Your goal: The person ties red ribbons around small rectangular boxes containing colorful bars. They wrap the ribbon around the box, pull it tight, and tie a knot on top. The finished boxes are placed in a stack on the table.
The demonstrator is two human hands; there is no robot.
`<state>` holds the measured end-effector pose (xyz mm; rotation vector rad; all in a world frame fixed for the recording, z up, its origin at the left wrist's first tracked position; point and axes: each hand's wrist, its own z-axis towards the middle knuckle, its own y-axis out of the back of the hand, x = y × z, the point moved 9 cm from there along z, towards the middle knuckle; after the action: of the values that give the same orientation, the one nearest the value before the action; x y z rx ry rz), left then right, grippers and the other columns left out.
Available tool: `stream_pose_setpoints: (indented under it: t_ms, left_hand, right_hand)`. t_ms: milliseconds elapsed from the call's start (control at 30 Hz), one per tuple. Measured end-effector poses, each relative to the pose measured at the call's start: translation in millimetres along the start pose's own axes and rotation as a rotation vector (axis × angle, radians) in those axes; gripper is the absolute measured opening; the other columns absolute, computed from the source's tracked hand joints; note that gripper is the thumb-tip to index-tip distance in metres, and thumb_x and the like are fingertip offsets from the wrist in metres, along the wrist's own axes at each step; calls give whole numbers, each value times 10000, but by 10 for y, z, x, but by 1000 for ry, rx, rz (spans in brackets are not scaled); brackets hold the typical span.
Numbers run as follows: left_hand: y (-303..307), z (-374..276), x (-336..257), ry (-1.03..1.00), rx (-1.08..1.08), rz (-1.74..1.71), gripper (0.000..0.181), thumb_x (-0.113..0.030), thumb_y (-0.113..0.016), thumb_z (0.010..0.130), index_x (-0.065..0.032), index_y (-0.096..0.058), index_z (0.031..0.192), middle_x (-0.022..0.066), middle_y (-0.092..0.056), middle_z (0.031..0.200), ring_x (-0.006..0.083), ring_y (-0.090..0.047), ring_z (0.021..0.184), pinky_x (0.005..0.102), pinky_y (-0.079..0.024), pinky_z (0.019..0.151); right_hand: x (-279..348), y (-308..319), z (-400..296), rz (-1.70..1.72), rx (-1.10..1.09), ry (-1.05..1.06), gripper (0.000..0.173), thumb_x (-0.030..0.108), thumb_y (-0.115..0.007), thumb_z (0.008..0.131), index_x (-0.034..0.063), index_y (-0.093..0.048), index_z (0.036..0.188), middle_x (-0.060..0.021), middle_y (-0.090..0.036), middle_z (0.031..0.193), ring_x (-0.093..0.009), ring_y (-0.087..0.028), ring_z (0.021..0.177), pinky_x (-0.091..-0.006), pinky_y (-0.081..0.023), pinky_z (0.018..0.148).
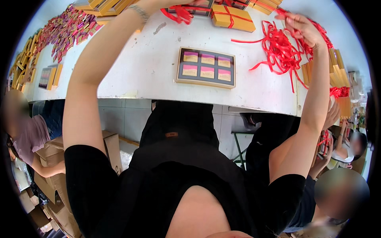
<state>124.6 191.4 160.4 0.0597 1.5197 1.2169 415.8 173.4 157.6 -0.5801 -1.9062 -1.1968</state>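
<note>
A flat box with a dark tray and several pink and gold wrapped pieces [206, 67] lies on the white table [134, 80] before me. My left hand [193, 2] reaches to the far edge of the view, by a dark box with red ribbon [181, 14]; its fingers are mostly cut off. On the right, my right hand [303, 28] is raised over a tangle of red ribbon [279, 49], its fingers curled at a strand of that ribbon. Between the hands sits a gold box tied with red ribbon [232, 18].
Small wrapped pieces [71, 31] are heaped at the far left, near stacked gold boxes [102, 6]. More gold boxes [337, 67] stand at the right. A co-worker [300, 208] sits close on my right, another person [32, 134] is at the left beside cardboard cartons [58, 178].
</note>
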Motion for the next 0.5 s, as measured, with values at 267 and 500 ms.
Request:
stream_pose_setpoints:
  t_ms: [267,500]
  left_hand:
    - [-106,-727,1298,189,252,1385,171,-166,-563,921,-30,-664,948,3,-581,772,73,-529,661,216,-416,552]
    - [-172,-293,-722,-241,-163,-45,433,-339,-584,889,21,-544,1127,184,-644,1008,279,-633,916,361,-498,761]
  right_hand:
    - [-666,349,46,-603,-550,-139,331,324,-677,853,-3,-645,897,-14,-566,671,-75,-451,579,-234,-364,531]
    - [1236,-979,40,-62,-156,340,195,192,-577,898,16,-661,891,0,-572,679,-141,-505,604,-287,-400,564]
